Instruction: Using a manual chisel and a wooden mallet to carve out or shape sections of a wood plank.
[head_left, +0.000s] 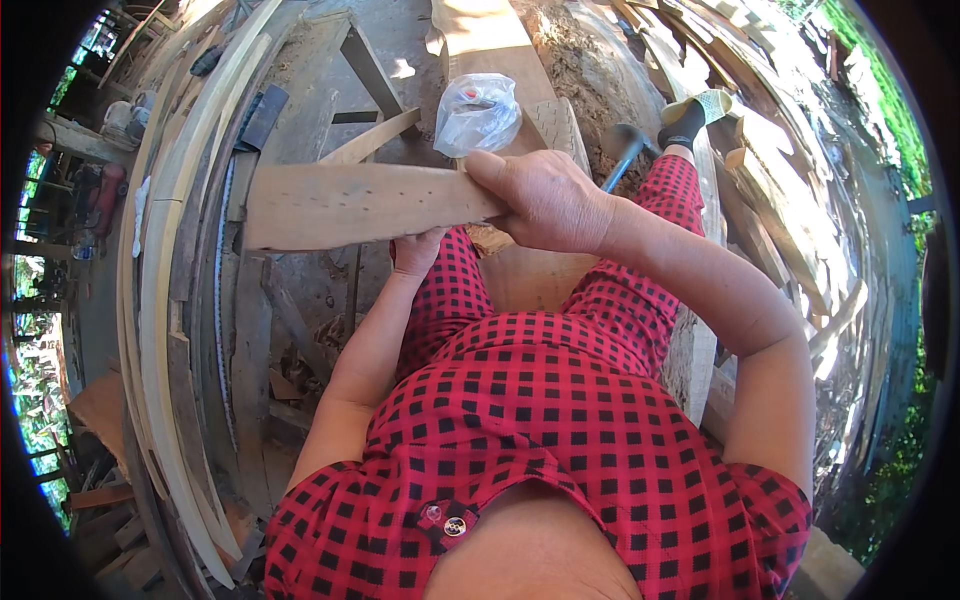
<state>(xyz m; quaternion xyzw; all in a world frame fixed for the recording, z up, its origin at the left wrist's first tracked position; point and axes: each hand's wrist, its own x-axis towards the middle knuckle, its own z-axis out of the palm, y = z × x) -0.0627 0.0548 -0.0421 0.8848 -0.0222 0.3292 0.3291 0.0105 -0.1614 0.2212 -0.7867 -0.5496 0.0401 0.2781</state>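
My right hand (pixel 560 203) is closed around the right end of a flat wooden board (pixel 360 205), with the thumb lying along its top edge. The board is pale brown, dotted with small dark marks, and extends to the left above my lap. My left hand (pixel 418 252) is at the board's lower edge, mostly behind it. Its fingers are hidden, so its grip does not show. Just beyond the board, a clear plastic bag (pixel 478 115) with something small and dark inside rests on a wide plank (pixel 490 35).
Long wooden strips (pixel 165 270) run along the left side. Rough timber pieces (pixel 770 215) are heaped on the right. A tool with a blue handle (pixel 624 163) lies near my outstretched right foot. Ahead on the left stands a wooden frame (pixel 372 75).
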